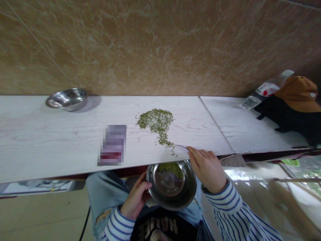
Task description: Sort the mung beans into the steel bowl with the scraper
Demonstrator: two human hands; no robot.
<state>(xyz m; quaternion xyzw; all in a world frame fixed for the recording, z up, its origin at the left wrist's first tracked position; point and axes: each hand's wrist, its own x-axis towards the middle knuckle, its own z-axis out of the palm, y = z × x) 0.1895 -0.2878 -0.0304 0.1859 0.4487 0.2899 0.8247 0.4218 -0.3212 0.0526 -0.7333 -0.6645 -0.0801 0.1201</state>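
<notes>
My left hand (137, 197) grips the left rim of a metal bowl (192, 187), thumb over the edge. The bowl is held below the table's front edge, above my lap, with small green beans (172, 168) inside at its far side. In my right hand (207, 167), at the table edge beside the bowl, is a thin, pale, see-through piece (182, 148); its exact kind I cannot make out. Its tip touches or nearly touches the tail of a spread of green beans (156, 120) on the table. That tail runs toward the bowl, and a few beans lie near the edge.
A second metal bowl (67, 99) stands at the back left of the white table (62, 134). A blurred-out flat object (112, 145) lies left of the beans. At the right are a plastic bottle (267, 89), a brown cap (298, 92) and a black bag or cloth (283, 112).
</notes>
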